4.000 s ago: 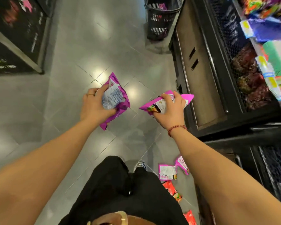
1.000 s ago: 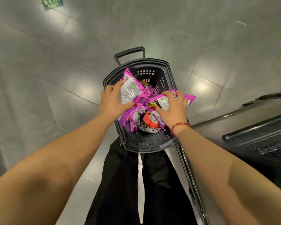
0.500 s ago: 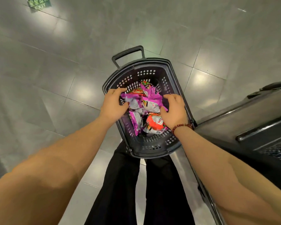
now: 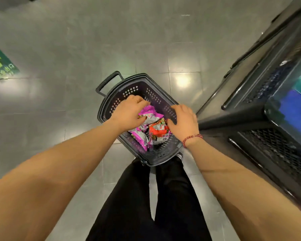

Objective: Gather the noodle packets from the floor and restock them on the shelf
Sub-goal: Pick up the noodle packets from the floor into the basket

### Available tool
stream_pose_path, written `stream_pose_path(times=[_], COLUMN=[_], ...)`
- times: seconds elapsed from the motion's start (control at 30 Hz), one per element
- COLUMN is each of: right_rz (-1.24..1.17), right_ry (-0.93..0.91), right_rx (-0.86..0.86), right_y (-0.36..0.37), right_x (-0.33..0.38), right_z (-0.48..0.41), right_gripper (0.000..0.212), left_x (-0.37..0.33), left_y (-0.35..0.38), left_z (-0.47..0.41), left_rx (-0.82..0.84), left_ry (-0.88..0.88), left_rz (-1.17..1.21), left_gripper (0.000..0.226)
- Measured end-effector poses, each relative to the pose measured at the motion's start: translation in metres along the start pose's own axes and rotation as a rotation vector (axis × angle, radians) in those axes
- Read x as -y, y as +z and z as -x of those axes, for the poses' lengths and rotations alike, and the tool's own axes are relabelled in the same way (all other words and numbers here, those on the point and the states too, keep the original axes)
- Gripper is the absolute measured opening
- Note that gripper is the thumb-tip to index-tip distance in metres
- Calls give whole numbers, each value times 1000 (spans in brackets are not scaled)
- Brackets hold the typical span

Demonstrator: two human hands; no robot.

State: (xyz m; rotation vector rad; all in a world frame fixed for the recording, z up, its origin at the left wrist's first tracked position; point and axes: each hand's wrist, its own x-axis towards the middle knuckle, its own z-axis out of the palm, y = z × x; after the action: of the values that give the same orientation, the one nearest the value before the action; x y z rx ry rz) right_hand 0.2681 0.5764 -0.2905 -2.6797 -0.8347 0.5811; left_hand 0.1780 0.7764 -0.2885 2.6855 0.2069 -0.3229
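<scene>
Currently: basket at feet, packets piled inside. L hand fingers bent over top pink packet, grip unclear; R hand fingers loose, spread, empty. Recommend: lift both hands straight up, w/o dragging packets out. Shelf stands to right, beyond.

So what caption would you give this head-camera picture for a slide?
Left hand and right hand reach into a dark basket holding pink and red noodle packets, beside a store shelf.
</scene>
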Motion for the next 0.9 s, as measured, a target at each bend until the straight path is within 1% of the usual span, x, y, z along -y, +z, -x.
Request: stream_pose_path(times=[0.13, 0.23, 0.37, 0.5, 0.73, 0.9], right_rz=[53, 33, -8, -81, -158, -227], right_ry=[116, 238, 385, 524, 803, 1003], right_rx=[-31, -70, -159, -270, -398, -429], right_y=[-7, -12, -15, -12, 20, 46], right_x=[-22, -42, -70, -98, -153, -179], right_z=[53, 95, 157, 234, 404, 532], right_gripper=[50, 50, 53, 53, 54, 51], left_x=[-38, -72, -128, -192, -321, -411], left_y=[2, 8, 19, 36, 99, 157], left_z=[-5, -5, -1, 16, 87, 156], left_rx=[76, 109, 173, 189, 226, 315], left_ry=[223, 370, 514, 653, 892, 1025], left_rz=[-121, -192, -261, -294, -347, -355], left_gripper=[54, 53, 55, 56, 56, 58])
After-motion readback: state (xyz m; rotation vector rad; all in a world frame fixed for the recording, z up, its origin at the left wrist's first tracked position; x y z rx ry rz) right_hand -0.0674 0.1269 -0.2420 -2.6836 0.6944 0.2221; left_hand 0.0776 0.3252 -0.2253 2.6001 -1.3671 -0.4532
